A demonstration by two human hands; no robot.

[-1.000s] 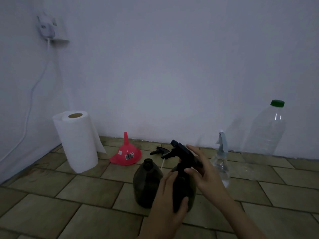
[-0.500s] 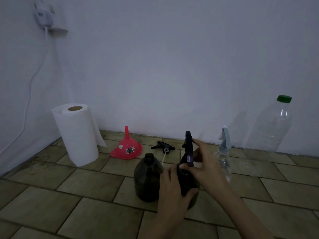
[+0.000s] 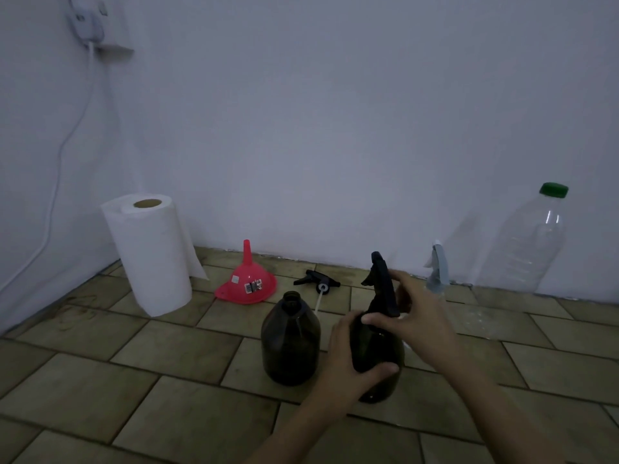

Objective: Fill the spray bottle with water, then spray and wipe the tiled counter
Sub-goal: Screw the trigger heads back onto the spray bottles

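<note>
Pinching the collar under the black trigger spray head (image 3: 382, 283), the fingers (image 3: 375, 319) of the right hand (image 3: 415, 316) are curled around it, thumb toward the camera. The left hand (image 3: 351, 360) wraps the belly of the dark brown plastic spray bottle (image 3: 378, 360), thumb across the front, steadying it upright on the olive tiled counter (image 3: 167, 363). The bottle looks light and rigid, probably smooth, so the wide body suits a holding grip while the narrow collar takes the twisting. Just to its left stands a second dark bottle with an open neck (image 3: 290, 339); behind that lie a loose black sprayer with dip tube (image 3: 318, 285) and an upturned red plastic funnel (image 3: 247, 283). A white paper towel roll (image 3: 149, 256) stands far left. A large clear plastic bottle with a green cap (image 3: 529, 242), presumably the water supply, leans by the wall, a small clear spray bottle (image 3: 437, 279) beside it.
</note>
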